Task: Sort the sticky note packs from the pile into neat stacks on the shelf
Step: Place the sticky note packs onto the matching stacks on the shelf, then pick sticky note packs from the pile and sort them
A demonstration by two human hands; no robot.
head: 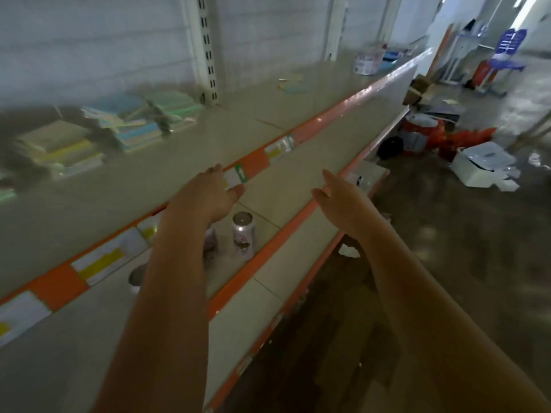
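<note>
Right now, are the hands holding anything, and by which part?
Nothing is held. The left hand and right hand are both open and empty, away from the sticky note packs.

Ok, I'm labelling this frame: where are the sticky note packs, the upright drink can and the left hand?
sticky note packs (131,123): head view, top of the blurred pile.
drink can (244,237): head view, its side.
left hand (205,195): head view, back of hand.

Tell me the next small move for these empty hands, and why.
Probably swing the left hand left toward the sticky note packs on the upper shelf. Both it and the right hand are open and hold nothing, and the packs lie in uneven, blurred heaps.
</note>
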